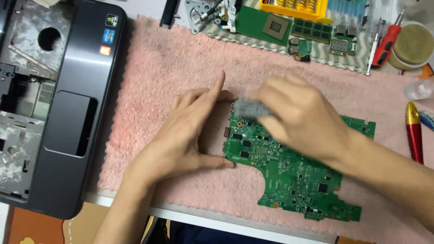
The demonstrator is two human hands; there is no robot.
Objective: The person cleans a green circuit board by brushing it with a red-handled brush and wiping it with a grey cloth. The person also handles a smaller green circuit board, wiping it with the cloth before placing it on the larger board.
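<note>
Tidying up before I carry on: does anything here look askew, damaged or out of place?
Nothing looks damaged. The green motherboard lies flat on the pink towel; the left hand steadies its edge, and the right hand holds a blurred grey block over it.

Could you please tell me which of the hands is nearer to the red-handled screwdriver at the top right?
Right. The right hand rests over the green circuit board, below-left of the red-handled screwdriver; the left hand lies farther left, at the board's edge.
</note>
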